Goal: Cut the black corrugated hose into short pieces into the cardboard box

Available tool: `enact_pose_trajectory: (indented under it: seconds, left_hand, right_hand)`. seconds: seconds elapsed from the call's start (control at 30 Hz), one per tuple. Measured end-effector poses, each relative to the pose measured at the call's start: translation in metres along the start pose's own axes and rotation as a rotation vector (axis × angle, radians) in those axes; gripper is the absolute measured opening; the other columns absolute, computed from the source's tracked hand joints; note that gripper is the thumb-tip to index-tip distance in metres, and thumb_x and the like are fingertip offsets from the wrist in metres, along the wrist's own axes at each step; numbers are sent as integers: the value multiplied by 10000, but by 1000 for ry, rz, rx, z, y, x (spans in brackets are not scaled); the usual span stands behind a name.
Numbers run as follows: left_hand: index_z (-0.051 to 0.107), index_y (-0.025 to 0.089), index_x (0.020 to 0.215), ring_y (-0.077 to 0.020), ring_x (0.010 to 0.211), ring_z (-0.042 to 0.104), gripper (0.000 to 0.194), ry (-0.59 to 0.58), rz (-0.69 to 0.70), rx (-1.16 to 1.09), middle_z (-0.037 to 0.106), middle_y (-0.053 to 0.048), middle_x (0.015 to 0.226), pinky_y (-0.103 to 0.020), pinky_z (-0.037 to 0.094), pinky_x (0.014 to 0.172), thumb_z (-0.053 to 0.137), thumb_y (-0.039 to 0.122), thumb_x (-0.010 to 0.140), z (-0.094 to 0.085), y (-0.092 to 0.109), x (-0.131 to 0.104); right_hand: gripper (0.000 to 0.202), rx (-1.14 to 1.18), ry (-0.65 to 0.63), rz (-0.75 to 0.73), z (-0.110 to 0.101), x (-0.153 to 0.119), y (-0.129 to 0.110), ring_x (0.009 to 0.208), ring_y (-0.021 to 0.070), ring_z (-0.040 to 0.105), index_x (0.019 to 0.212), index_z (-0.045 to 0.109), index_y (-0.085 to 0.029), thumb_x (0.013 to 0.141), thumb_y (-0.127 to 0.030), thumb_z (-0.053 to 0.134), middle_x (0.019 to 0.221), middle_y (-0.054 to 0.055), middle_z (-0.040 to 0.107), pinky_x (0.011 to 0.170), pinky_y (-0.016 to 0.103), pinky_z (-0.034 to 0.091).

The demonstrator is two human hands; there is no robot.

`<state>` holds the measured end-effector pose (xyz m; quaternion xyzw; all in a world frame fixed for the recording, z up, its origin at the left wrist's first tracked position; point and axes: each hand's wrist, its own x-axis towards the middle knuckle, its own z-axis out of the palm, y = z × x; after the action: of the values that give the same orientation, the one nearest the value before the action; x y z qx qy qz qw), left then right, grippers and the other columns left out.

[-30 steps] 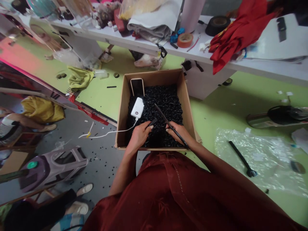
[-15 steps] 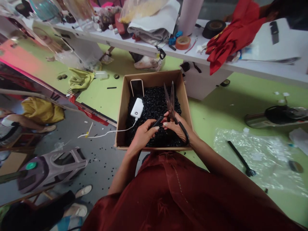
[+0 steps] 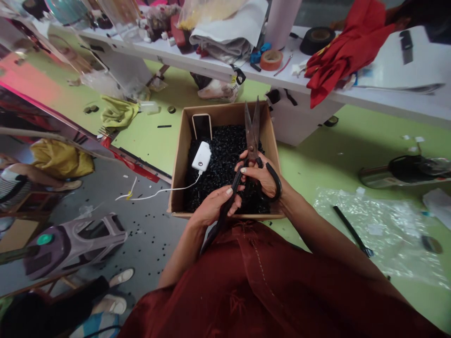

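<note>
My left hand (image 3: 213,205) is closed around a bundle of thin black strips with a ribbed top end (image 3: 237,178); its lower end trails down toward my lap. In my right hand (image 3: 265,177) are dark-bladed scissors (image 3: 251,138), blades parted and pointing away from me. The thumb and fingers of that same hand also touch the top of the bundle. Both hands are over a cardboard box (image 3: 225,110) holding a heap of small black pieces (image 3: 225,148). A phone (image 3: 202,126) leans at the box's back left. In front of it lies a white device (image 3: 201,157) on a cable.
A white shelf (image 3: 211,75) with tape rolls and red cloth (image 3: 348,51) runs behind the box. To the right are clear plastic sheeting (image 3: 387,234) and a metal flask (image 3: 384,173). At left stand a purple-grey stool (image 3: 77,241) and another person's feet (image 3: 118,291).
The scissors have turned more upright and shifted slightly right. My left hand has slid down the bundle, so more of its ribbed end shows, and my right fingers have come onto its top.
</note>
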<state>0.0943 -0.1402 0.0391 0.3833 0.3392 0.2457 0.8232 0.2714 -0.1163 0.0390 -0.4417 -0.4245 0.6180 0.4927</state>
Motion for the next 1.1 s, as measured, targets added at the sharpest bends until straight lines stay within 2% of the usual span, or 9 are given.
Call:
enact_pose_trajectory:
  seconds: [0.13,0.23,0.3,0.43,0.53,0.7,0.83,0.97,1.1]
  left_hand:
    - [595,105,1112,-35,462,351,454,93,67,127,503,23,648,-197,231,448,552,464,838,-4,4,0]
    - [616,126,972,-46,497,364,337,271,123,424,492,25,656,-197,255,467,508,429,870,-11,13,-4]
    - [613,142,885,-60,523,388,296,377,158,675,494,24,649,-199,288,498,463,397,895,-15,20,-9]
    - [620,171,970,-99,601,471,264,503,203,1073,553,7,681,-220,344,586,408,321,923,-19,28,-11]
    - [616,174,1050,-115,628,510,285,504,208,1169,587,-4,707,-232,361,615,389,299,933,-19,27,-7]
    - [619,171,1102,-121,644,550,319,482,195,1183,627,-13,727,-229,394,630,376,305,945,-19,24,-2]
    - [589,170,1190,-152,760,615,345,491,169,1240,684,-57,878,-249,440,701,376,293,949,-17,23,0]
    - [541,160,1270,-190,910,640,379,515,121,1374,680,-107,1072,-283,461,787,379,285,951,-15,18,3]
    - [506,167,1320,-196,942,641,413,558,82,1499,667,-111,1109,-281,465,795,365,301,956,-15,11,5]
  right_hand:
    - [361,-93,-8,-84,-7,4,3,681,114,577,1060,478,-241,757,-332,652,917,-8,606,668,296,500]
    - [352,-320,34,-118,-15,1,10,832,156,611,1083,481,-240,793,-380,626,949,9,601,796,332,492]
    - [366,-505,63,-103,-21,-5,18,863,169,608,1106,480,-236,808,-403,611,950,19,605,825,340,477]
    - [429,-726,15,-11,-26,-19,34,815,169,613,1182,454,-238,825,-435,588,983,34,604,782,332,486]
    - [450,-788,-53,16,-25,-27,42,815,173,614,1210,430,-223,835,-426,576,1005,55,608,758,323,487]
    - [453,-870,-128,49,-21,-34,40,856,194,620,1210,438,-213,836,-431,569,1051,82,617,741,313,479]
    - [454,-907,-160,70,-18,-34,37,873,203,616,1198,455,-203,832,-448,563,1045,85,621,733,306,466]
    - [442,-925,-185,58,-17,-33,35,855,195,610,1197,453,-192,845,-444,540,1050,86,616,727,300,457]
    - [455,-932,-219,72,-18,-32,36,859,193,601,1203,446,-177,853,-456,528,1032,87,613,726,296,452]
